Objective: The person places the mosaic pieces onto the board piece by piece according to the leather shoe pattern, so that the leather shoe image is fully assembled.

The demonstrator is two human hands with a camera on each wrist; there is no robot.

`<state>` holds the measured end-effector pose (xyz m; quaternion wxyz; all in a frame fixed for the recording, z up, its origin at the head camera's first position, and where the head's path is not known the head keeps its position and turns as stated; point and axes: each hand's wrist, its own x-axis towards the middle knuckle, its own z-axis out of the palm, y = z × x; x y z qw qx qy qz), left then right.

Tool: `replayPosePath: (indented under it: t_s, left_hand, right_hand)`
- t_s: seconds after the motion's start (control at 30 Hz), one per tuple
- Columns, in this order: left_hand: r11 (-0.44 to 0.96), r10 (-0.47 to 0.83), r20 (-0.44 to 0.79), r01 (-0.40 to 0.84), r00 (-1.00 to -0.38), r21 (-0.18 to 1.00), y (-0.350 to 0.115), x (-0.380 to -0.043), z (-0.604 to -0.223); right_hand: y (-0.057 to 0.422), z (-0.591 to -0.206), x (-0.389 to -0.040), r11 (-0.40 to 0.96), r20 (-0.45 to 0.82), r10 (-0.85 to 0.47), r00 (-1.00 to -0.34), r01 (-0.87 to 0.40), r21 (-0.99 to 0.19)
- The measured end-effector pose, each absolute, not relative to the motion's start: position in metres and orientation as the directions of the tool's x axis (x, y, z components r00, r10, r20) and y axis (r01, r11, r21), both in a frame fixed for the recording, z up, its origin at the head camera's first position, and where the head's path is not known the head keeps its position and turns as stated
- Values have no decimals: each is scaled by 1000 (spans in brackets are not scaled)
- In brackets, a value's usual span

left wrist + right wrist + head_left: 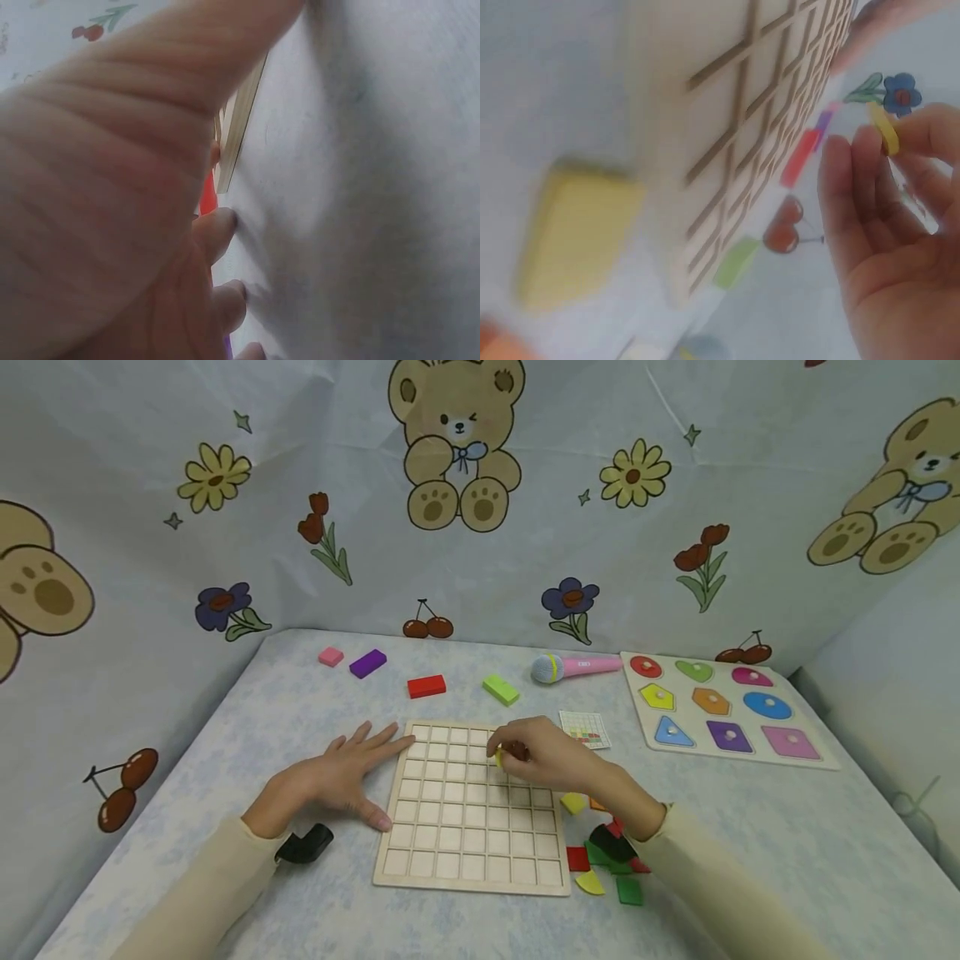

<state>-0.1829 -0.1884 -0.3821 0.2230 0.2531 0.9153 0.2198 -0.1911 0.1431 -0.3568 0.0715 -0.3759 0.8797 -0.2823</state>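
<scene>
A wooden grid board (471, 888) with square cells lies flat on the table. My left hand (330, 781) rests beside it with fingers spread, thumb and index fingertip touching its left edge. Above the board's upper right cells, my right hand (551, 756) pinches a small yellow piece (886, 129) between thumb and fingers. In the head view that piece is mostly covered by the fingers. Loose flat pieces lie right of the board, partly under the right wrist: a yellow one (573, 802), a red square (577, 858), a green square (629, 891) and a yellow rounded wedge (590, 882).
A small printed grid card (586, 729) lies beyond the right hand. Farther back are red (427, 686), lime (500, 689), purple (368, 663) and pink (331, 657) blocks and a toy microphone (576, 667). A shape puzzle board (738, 758) lies at the back right.
</scene>
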Motion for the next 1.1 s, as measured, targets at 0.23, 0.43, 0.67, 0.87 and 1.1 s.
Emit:
replayPosePath:
  t_s: [0.23, 0.43, 0.67, 0.87, 1.1]
  left_hand:
    - [781, 565, -300, 382, -769, 493, -187, -185, -383]
    - [783, 565, -297, 387, -770, 487, -187, -186, -384]
    - [783, 565, -296, 388, -770, 486, -188, -184, -386]
    - [781, 565, -293, 384, -771, 493, -190, -184, -386]
    - [778, 568, -278, 394, -775, 490, -192, -183, -385]
  right_hand:
    - [111, -357, -196, 502, 50, -752, -657, -621, -602]
    - [93, -360, -198, 451, 61, -783, -618, -634, -629]
    - [81, -367, -200, 444, 68, -783, -619, -631, -636]
    - [73, -370, -201, 456, 45, -775, -630, -608, -650]
    - [60, -369, -199, 456, 12, -773, -634, -568, -685]
